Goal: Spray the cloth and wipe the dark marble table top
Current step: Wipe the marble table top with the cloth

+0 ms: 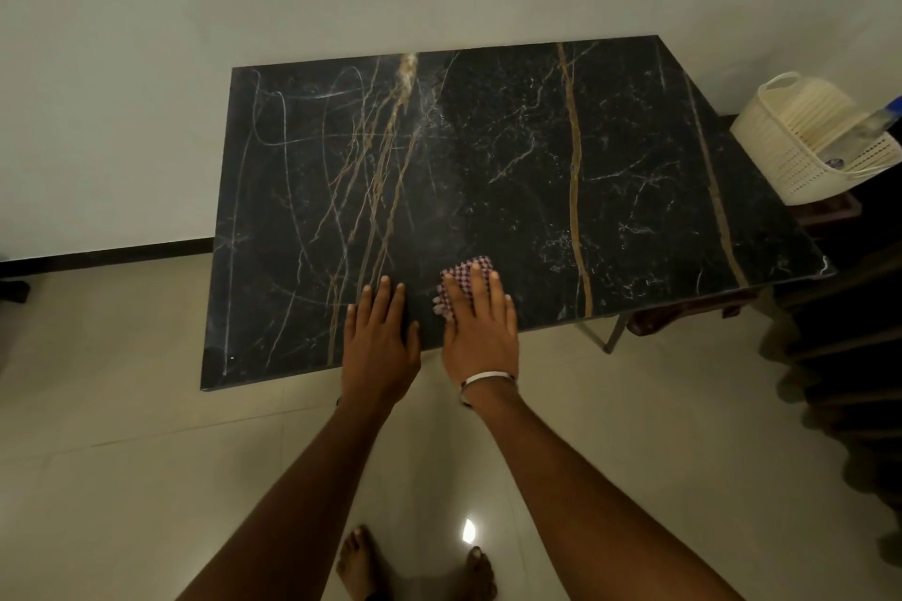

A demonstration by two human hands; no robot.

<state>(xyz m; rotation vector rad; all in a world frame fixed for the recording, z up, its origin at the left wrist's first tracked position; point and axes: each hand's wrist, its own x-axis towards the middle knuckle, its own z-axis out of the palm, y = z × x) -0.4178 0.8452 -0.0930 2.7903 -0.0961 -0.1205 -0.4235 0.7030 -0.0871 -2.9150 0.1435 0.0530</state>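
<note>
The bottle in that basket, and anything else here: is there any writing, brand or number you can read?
No text can be read anywhere.
Spray bottle in the cream basket: a small round dark mark near its base, too blurred to read.
Checked cloth, marble table top, bangle: no writing visible.

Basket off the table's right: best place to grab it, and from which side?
Probably the looped handle on the basket's near-left rim, approached from above. It arches clear of the rim, while the slotted walls are wide and a spray bottle leans inside.

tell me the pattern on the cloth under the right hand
Red-and-white checked cloth, seen in the head view.
</note>
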